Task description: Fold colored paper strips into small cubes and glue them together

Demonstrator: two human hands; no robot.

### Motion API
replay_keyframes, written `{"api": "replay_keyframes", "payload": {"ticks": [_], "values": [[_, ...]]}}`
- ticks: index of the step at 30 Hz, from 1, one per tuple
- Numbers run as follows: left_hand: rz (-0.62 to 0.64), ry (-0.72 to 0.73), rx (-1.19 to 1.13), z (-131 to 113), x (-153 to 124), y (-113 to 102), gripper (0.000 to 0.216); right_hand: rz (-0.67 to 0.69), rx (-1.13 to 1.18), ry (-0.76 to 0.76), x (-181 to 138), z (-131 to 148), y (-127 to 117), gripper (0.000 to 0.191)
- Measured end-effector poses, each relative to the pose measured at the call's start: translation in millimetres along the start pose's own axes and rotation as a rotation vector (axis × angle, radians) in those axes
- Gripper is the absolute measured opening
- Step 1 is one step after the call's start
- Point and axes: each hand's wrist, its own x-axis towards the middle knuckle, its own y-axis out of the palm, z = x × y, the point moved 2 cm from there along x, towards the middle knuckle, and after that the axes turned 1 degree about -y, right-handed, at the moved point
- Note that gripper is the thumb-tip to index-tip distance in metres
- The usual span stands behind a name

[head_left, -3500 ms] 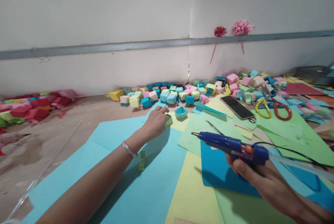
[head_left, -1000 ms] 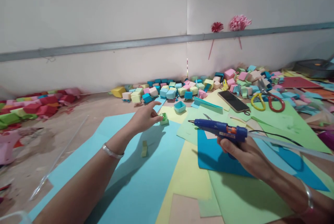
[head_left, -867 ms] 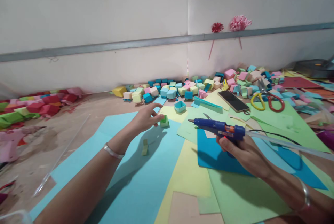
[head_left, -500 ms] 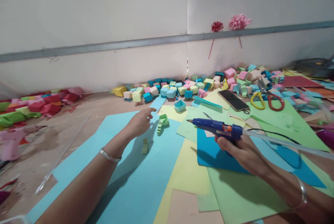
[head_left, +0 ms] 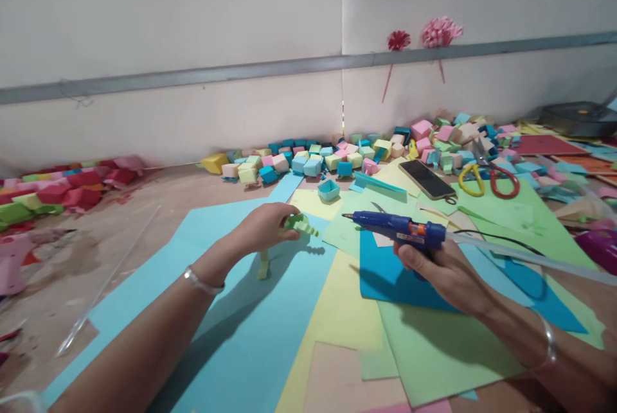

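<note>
My left hand (head_left: 268,228) is closed on a small green paper box (head_left: 299,223) with a folded strip trailing off its right side. The box is held a little above the light blue paper sheet (head_left: 212,329), over its own shadow. Below that hand a short pale green folded strip (head_left: 263,266) lies on the sheet. My right hand (head_left: 434,268) is wrapped round the handle of a blue hot glue gun (head_left: 398,228), its nozzle pointing left. A clear glue stick (head_left: 520,257) runs out of the gun's back end. An open turquoise paper box (head_left: 328,190) sits just beyond.
Many small paper boxes (head_left: 312,166) are heaped along the wall. A phone (head_left: 427,180) and scissors (head_left: 504,182) with yellow and red handles lie at the right. A pink glue gun (head_left: 12,262) and a clear stick (head_left: 108,281) are at the left. Coloured sheets overlap underneath.
My left hand has come down and right, gripped the green paper box and lifted it, turning its strip to the right. The glue gun stays about where it was; the view has shifted slightly.
</note>
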Motion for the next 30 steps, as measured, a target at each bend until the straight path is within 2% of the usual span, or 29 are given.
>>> {"api": "replay_keyframes", "payload": {"ticks": [4, 7, 10, 15, 21, 30], "values": [[0.007, -0.170, 0.028, -30, -40, 14, 0.035, 0.005, -0.011, -0.023, -2, 1, -1, 0.038], [-0.041, -0.148, 0.058, -52, -63, 29, 0.036, 0.031, -0.021, -0.025, -3, 1, 1, 0.038], [-0.133, -0.108, 0.071, -64, -77, 38, 0.036, 0.049, -0.035, -0.011, -4, 1, 3, 0.036], [-0.283, -0.027, 0.087, -69, -84, 42, 0.029, 0.037, -0.105, 0.009, -3, -2, 5, 0.034], [-0.217, -0.041, 0.014, -68, -84, 45, 0.026, 0.019, -0.166, 0.068, -3, -5, 5, 0.038], [-0.256, -0.003, -0.146, -65, -81, 44, 0.026, 0.068, -0.180, 0.091, -4, -2, 7, 0.041]]}}
